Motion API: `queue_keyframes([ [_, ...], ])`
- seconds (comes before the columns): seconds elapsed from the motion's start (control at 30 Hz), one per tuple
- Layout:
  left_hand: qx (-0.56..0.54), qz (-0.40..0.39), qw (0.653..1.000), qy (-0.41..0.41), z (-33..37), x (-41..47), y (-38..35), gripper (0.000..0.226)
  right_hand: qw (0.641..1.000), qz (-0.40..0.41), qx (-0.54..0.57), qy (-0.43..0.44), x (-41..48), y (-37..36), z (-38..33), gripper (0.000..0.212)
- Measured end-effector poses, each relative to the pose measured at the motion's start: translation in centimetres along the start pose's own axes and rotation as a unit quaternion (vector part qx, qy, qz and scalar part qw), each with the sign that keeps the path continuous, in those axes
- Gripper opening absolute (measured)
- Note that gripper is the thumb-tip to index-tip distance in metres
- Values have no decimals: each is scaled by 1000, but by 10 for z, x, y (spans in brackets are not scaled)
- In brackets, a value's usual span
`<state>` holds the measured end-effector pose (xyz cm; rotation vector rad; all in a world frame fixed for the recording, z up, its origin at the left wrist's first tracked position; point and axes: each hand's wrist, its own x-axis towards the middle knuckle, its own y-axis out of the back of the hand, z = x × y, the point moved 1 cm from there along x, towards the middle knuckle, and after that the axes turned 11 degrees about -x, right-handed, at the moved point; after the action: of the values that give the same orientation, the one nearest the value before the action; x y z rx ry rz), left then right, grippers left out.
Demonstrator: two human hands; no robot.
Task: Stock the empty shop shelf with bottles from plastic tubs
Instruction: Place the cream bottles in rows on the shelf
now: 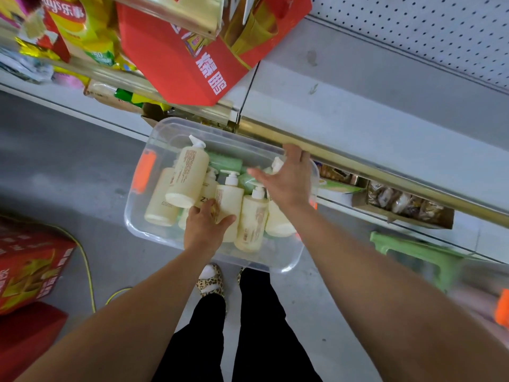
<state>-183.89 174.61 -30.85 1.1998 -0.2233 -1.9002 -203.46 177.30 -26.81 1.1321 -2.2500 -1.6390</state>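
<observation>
Item: clear rectangular plastic tub (278, 261), set on the grey floor (68, 166) right in front of the shelving, with an orange clip (144, 172) on its left end wall.

Contents, as we log them: cream plastic pump bottles (187, 175), several, lying and leaning against one another, with pale green bottles (225, 162) under and behind them. We cannot tell the exact count.

Left hand (205, 230): inside the tub, thumb and fingers wrapped round the lower body of a brown-printed cream bottle (230, 199) that still sits among the others.

Right hand (289, 186): fingers spread and straight, holding nothing, blurred, above the bottles at the tub's right end. We cannot tell whether it touches them.

Destination: grey metal shelf board (385, 111), bare, edged by a gold-coloured front rail (358, 166) and backed by a white perforated panel (427, 31). None of the bottles stand on it.

Surroundings: a red printed gift box (176, 59) on the neighbouring upper shelf, a green plastic stool (418, 252) at the right, red cartons (27, 263) at the left, and a yellow cable (88, 271) on the floor beside them.
</observation>
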Motion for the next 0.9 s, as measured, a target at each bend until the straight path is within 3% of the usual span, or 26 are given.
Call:
queue_keyframes([
  [0.1, 3, -5, 1000, -5, -1, -1, 2, 75, 996, -50, -69, -9, -31, -23, 19, 102],
  [0.2, 1, -6, 1000, 0, -1, 1, 3, 76, 994, -66, -51, -76, -30, -21, 29, 102],
  [0.33, 33, 7, 999, -5, 5, -6, -3, 69, 971, -178, -100, -122, -21, -13, 33, 100],
  [0.47, 100, 24, 994, 19, 14, -9, -9, 77, 960, -229, 18, -158, -4, -2, 43, 74],
  [0.53, 79, 23, 996, 30, 14, -8, -14, 84, 956, -236, 58, -165, -1, 3, 48, 61],
  [0.63, 0, 2, 999, 50, 11, -8, -23, 102, 950, -244, 95, -171, -2, 3, 54, 61],
  [0.77, -75, 0, 994, 85, 11, 3, -23, 102, 938, -250, 150, -189, -5, -1, 58, 61],
  [0.9, -17, -7, 996, 91, 13, 2, -25, 105, 927, -251, 194, -199, -9, 3, 59, 57],
])
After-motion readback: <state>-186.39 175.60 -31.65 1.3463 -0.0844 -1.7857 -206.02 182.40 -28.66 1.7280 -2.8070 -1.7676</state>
